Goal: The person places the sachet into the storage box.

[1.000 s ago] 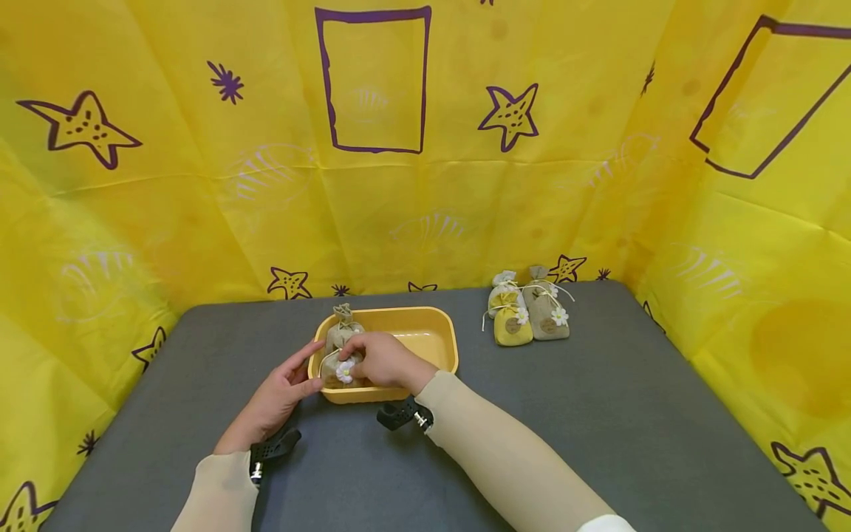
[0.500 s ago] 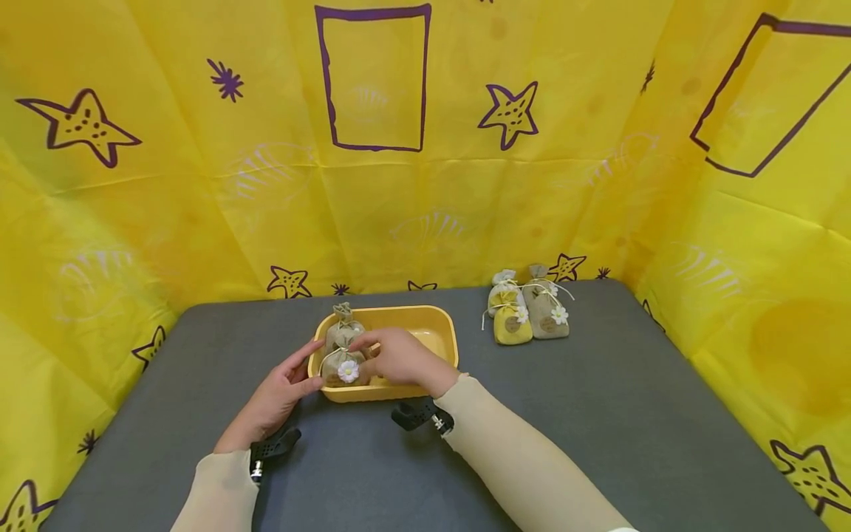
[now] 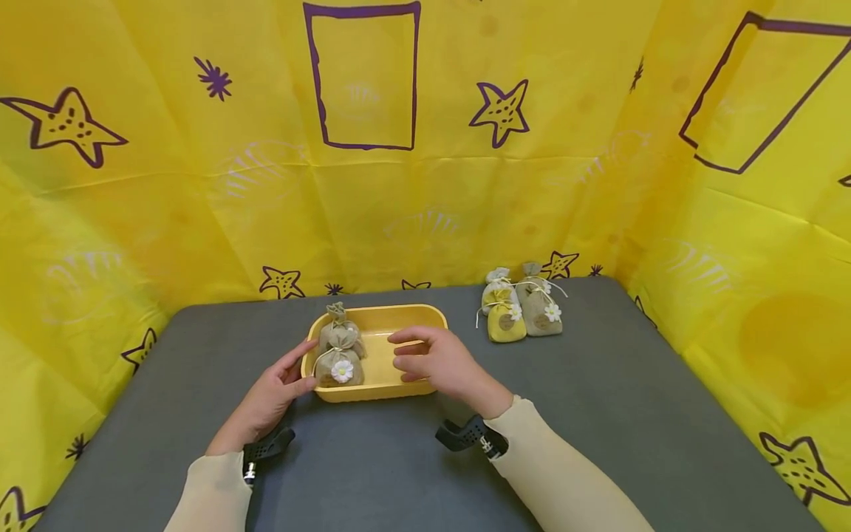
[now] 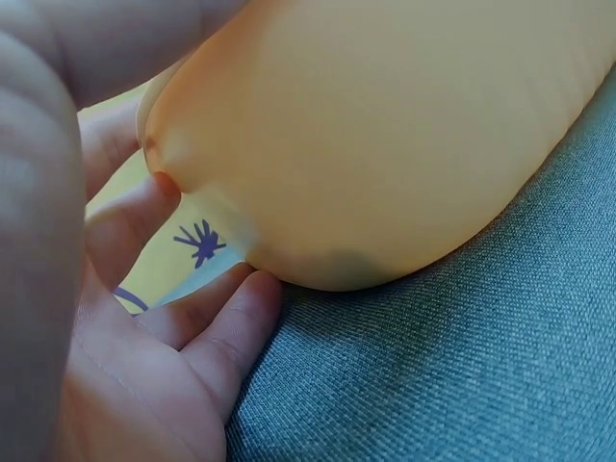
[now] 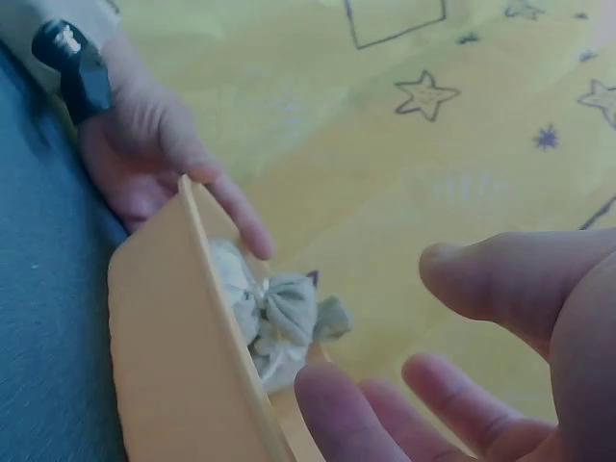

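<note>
A yellow plastic tray point(image 3: 375, 394) stands on the dark grey table. Two small grey-beige drawstring sachets lie at its left end: the front sachet point(image 3: 330, 378) bears a white daisy, and the back sachet point(image 3: 337, 314) is partly hidden by it. My left hand point(image 3: 271, 395) holds the tray's left end, its thumb at the front rim and fingers around the corner; the left wrist view shows fingertips against the outer wall point(image 4: 385, 144). Over the tray's right side hovers my right hand point(image 3: 448, 366), fingers loosely spread and nothing between them, also seen in the right wrist view.
Several more sachets lie together at the back right: a yellow sachet point(image 3: 504, 331) in front, a white sachet point(image 3: 492, 292) behind it, and a grey-beige sachet point(image 3: 540, 299) alongside. A yellow printed cloth point(image 3: 425, 192) closes off the table's back and sides.
My right hand has let go of the front sachet and moved right, away from it. That sachet stays in the tray. The left hand keeps its place; the head view has shifted slightly.
</note>
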`<state>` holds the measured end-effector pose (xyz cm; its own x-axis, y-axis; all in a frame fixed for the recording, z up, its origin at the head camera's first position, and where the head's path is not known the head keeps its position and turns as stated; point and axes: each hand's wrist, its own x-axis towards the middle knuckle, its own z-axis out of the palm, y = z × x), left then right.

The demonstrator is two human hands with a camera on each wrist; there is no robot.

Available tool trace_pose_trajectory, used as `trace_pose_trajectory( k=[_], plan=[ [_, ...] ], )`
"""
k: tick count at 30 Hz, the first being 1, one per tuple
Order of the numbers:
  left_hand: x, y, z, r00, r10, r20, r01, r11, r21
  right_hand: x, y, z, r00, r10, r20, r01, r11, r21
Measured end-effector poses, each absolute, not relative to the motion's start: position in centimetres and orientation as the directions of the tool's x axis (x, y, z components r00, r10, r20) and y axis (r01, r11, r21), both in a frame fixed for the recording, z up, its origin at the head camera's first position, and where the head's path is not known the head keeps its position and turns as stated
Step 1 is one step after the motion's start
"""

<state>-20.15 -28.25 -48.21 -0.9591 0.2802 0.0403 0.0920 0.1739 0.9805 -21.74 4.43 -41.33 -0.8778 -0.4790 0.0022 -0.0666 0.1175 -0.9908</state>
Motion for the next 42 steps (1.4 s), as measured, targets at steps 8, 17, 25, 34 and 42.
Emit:
trace_pose_trajectory(
  k=[8,17,25,34,42],
  plan=[
    [-20.2,-28.4,-48.4,-0.963,0.269,0.021,0.072,0.179,0.981,-20.4,9.9,-41.9,-0.884,-0.468,0.008,-0.044,0.065,-0.997],
    [-20.2,-28.1,-48.5,-0.96,0.278,0.035,0.08,0.154,0.985,-19.1,17.1,-44.5,-0.918,-0.396,-0.017,0.049,-0.07,-0.996],
    [-20.1,-28.1,-48.6,-0.96,0.278,0.042,0.085,0.145,0.986,-18.0,23.9,-46.5,-0.964,-0.256,-0.071,0.108,-0.134,-0.985],
    [-20.3,-28.4,-48.6,-0.964,0.263,0.025,0.074,0.179,0.981,-17.1,28.0,-47.0,-0.981,-0.179,-0.07,0.09,-0.108,-0.99],
    [-20.2,-28.4,-48.3,-0.967,0.254,0.017,0.068,0.194,0.979,-19.5,30.8,-48.5,-0.986,-0.166,-0.031,0.056,-0.148,-0.987]
  ],
)
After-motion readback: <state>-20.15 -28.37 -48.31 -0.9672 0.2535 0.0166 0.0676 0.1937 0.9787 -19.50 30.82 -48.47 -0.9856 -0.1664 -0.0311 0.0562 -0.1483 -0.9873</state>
